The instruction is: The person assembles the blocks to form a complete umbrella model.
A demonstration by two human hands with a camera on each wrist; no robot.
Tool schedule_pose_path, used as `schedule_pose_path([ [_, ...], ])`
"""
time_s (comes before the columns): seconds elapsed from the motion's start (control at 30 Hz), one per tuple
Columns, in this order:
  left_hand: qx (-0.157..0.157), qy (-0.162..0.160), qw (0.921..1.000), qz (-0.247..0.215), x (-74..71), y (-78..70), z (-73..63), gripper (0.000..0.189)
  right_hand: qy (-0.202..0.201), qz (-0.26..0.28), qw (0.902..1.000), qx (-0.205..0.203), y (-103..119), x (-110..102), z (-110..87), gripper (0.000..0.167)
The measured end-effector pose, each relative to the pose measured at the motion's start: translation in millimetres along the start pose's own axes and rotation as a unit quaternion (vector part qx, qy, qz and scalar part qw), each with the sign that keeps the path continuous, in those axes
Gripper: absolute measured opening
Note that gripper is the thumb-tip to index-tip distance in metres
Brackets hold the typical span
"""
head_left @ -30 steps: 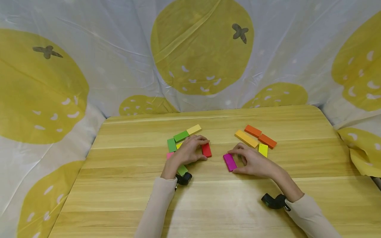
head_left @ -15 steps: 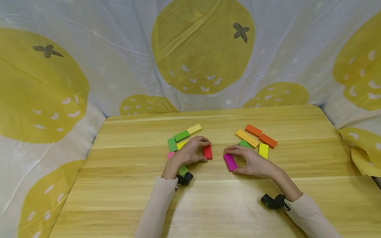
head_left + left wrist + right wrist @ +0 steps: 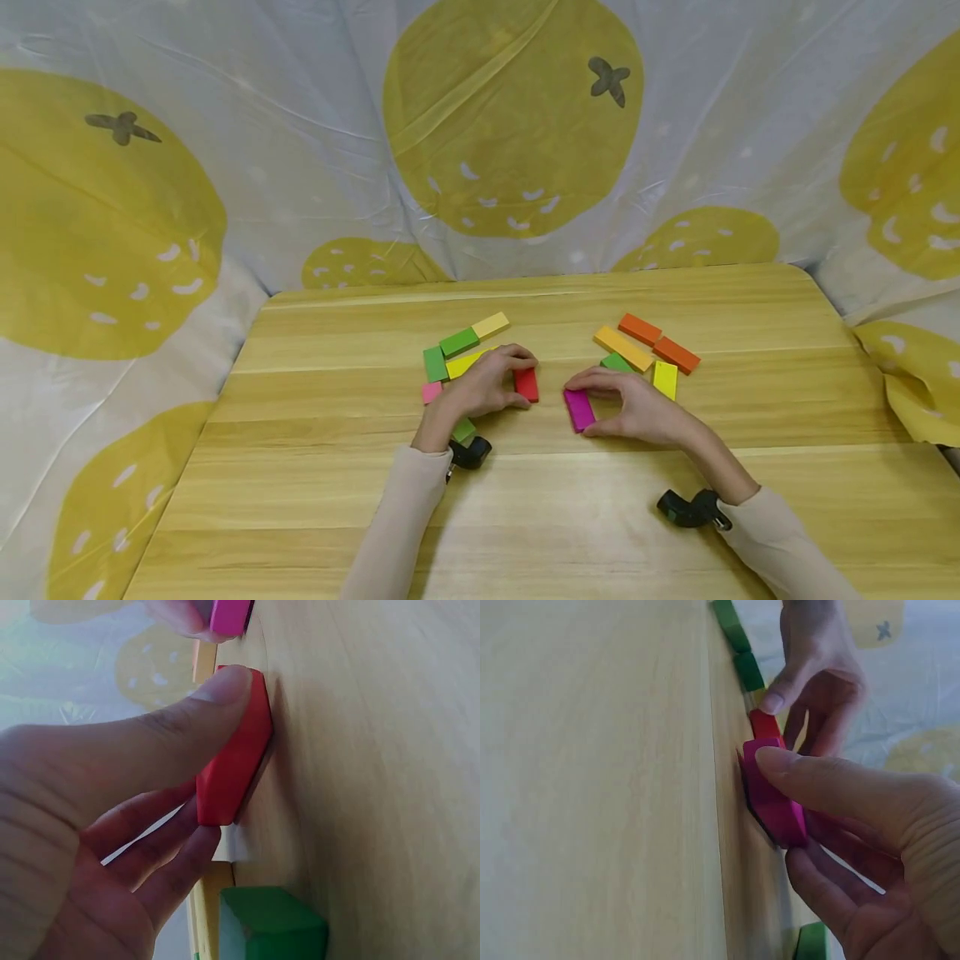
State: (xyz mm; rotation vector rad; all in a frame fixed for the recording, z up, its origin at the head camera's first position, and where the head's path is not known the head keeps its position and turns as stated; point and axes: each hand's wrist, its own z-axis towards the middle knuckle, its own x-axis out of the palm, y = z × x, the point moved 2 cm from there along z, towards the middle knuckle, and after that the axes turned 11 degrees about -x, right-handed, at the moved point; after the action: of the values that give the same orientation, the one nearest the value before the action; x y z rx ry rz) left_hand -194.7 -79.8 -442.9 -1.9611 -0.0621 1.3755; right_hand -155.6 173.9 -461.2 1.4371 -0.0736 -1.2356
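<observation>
In the head view my left hand (image 3: 483, 387) pinches a red block (image 3: 527, 385) by its two ends, thumb at the near end and fingers at the far end. To the right of it, my right hand (image 3: 637, 407) holds a magenta block (image 3: 579, 411) the same way. A short gap of tabletop lies between the two blocks. The left wrist view shows the thumb across the end of the red block (image 3: 236, 757), close over the wood. In the right wrist view the magenta block (image 3: 775, 799) sits between thumb and fingers, overlapping the red one behind it.
Left of my left hand lie green (image 3: 459, 342), yellow (image 3: 465, 363), pale yellow (image 3: 491, 326) and pink (image 3: 431, 392) blocks. Beyond my right hand are orange (image 3: 676, 355), amber (image 3: 622, 348), yellow (image 3: 664, 380) and green (image 3: 617, 362) ones. A patterned curtain (image 3: 315, 150) hangs behind the table (image 3: 300, 500).
My left hand has slid the red block a little to the right, narrowing the gap to the magenta block. The right hand's fingers shifted slightly, uncovering a green block behind them.
</observation>
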Motion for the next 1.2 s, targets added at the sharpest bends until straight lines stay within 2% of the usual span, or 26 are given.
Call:
schedule_pose_path([
  [0.13, 0.005, -0.011, 0.9999, -0.007, 1.5, -1.2, 0.9, 0.059, -0.006, -0.017, 0.9996, -0.02, 8.9, 5.6, 3.2, 0.055],
  [0.27, 0.008, -0.014, 0.9998, -0.015, 4.0, -3.8, 2.2, 0.058, 0.008, -0.029, 0.9989, -0.035, 20.4, 16.4, 7.4, 0.054],
  [0.43, 0.015, -0.005, 0.9997, -0.019, 8.2, -6.3, 4.1, 0.057, 0.025, -0.029, 0.999, -0.023, 29.6, 31.2, 9.3, 0.054],
  [0.63, 0.013, -0.011, 0.9996, -0.022, 8.5, -4.1, 2.4, 0.056, 0.026, -0.039, 0.9987, -0.023, 32.1, 39.8, 7.8, 0.055],
  [0.9, 0.001, -0.015, 0.9987, -0.049, 9.2, 1.7, 2.2, 0.047, 0.01, -0.059, 0.9979, -0.024, 30.1, 36.7, 0.7, 0.055],
  [1.2, 0.004, -0.006, 0.9974, -0.071, 9.5, 0.8, 1.7, 0.044, -0.022, -0.127, 0.9901, -0.055, 36.5, 44.8, 3.9, 0.051],
])
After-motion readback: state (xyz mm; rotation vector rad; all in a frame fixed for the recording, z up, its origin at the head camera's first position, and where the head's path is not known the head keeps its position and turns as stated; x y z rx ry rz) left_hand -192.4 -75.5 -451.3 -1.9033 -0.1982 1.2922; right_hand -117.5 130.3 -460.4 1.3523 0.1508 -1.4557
